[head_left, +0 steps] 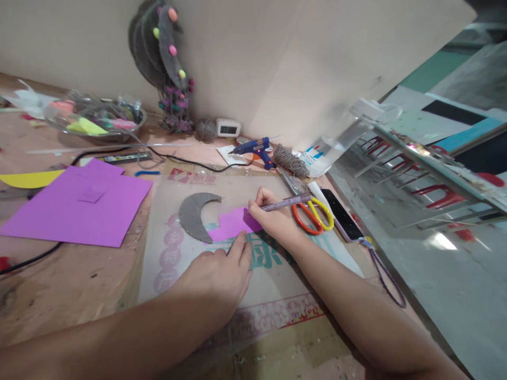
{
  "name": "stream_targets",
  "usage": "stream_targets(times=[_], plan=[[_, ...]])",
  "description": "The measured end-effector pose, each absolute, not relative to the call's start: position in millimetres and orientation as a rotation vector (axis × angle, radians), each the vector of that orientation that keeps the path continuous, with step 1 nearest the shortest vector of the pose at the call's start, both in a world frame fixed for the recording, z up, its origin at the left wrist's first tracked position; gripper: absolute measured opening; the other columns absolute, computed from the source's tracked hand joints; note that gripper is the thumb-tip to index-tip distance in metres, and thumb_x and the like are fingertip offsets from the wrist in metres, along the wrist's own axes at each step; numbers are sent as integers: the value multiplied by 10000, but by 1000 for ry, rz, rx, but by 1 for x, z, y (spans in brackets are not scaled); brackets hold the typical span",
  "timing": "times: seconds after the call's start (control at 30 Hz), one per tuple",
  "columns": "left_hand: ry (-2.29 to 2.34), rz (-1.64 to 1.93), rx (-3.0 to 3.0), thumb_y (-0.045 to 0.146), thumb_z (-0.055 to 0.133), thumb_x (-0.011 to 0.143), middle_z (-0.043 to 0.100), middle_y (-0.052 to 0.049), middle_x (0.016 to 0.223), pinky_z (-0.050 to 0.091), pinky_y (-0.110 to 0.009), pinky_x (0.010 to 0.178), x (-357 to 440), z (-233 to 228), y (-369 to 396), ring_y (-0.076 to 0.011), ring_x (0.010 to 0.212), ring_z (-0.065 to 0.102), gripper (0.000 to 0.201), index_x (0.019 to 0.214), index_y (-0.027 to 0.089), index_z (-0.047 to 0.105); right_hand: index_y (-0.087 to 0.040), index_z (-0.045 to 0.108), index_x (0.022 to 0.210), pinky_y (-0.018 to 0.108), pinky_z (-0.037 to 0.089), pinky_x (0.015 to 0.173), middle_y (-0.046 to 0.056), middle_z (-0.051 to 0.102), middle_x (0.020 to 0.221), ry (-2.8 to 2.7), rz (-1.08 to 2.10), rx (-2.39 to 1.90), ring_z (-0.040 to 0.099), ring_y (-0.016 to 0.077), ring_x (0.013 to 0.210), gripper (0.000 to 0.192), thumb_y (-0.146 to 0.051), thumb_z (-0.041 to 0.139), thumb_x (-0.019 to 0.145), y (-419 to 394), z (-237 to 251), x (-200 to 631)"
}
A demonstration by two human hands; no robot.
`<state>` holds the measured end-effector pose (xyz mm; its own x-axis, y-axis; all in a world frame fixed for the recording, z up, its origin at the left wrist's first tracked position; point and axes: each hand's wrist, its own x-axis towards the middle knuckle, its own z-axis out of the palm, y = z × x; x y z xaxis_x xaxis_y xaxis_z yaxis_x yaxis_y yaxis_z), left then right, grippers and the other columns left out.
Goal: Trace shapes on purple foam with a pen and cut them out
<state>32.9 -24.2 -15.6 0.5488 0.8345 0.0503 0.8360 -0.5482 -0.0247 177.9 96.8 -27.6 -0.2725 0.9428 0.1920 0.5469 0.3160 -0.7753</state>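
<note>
A small piece of purple paper (229,222) lies on a printed translucent sheet (158,274). My left hand (219,269) rests on the sheet with fingers stretched out, the fingertips pressing the paper's lower edge. In my right hand (270,214) is a slim pen (285,202), held slanted; its tip is hidden behind my fingers at the paper's right part. Just left of the paper sits a grey crescent-shaped cutout (195,216), close against its lower left corner. Scissors (312,215) with one red and one yellow handle lie beyond my right wrist.
Larger purple sheets (79,211) lie at left beside a yellow piece (29,178). A blue glue gun (253,149), yarn (291,160) and a small digital clock (228,127) stand by the wall. A phone (341,214) lies near the table's right edge. A filled bowl (95,132) is back left.
</note>
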Motion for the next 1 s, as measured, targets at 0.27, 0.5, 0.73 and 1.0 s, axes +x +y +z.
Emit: stream_targets(times=[0.27, 0.5, 0.73, 1.0], plan=[[-1464, -85, -2734, 233, 481, 931, 536, -194, 1418, 560, -353, 478, 33, -17, -24, -233, 637, 718, 452, 1349, 85, 571, -238, 354, 614, 252, 306, 507, -66, 385, 528, -1996, 790, -1298, 375, 120, 518, 262, -297, 546, 783, 98, -29, 178], [-1477, -21, -2749, 229, 463, 935, 508, -180, 1442, 571, -342, 488, 33, -14, -24, -226, 639, 721, 451, 1353, 100, 574, -239, 343, 614, 256, 300, 520, -68, 373, 527, -2001, 720, -1255, 368, 121, 517, 256, -278, 527, 790, 101, -33, 178], [-1447, -40, -2723, 228, 481, 931, 507, -181, 1444, 573, -342, 487, 31, -19, -25, -233, 666, 724, 462, 1368, 99, 556, -237, 330, 616, 259, 298, 530, -69, 367, 541, -1987, 728, -1278, 374, 119, 526, 238, -213, 508, 772, 101, -33, 180], [-1475, -60, -2742, 273, 493, 941, 516, -199, 1430, 583, -345, 507, 33, -19, -22, -236, 664, 728, 468, 1374, 106, 552, -235, 316, 600, 258, 281, 526, -66, 358, 542, -2010, 753, -1263, 375, 121, 534, 242, -197, 506, 745, 101, -32, 181]])
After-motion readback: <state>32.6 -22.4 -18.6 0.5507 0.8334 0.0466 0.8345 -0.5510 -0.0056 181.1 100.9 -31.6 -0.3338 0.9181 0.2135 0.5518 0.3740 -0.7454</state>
